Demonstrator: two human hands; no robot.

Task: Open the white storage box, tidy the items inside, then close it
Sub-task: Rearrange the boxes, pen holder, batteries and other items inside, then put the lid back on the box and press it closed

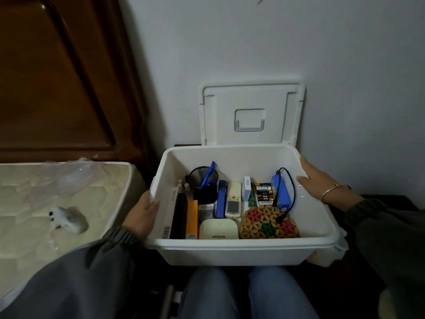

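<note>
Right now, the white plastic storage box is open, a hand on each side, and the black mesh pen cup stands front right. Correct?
No. The head view shows the black mesh pen cup back left in the open white plastic storage box, left hand and right hand on its sides.

A home bedroom: a bare quilted mattress [46,203] lies against a dark wooden headboard [57,77], beside a plain white wall [276,42], in dim light.
</note>
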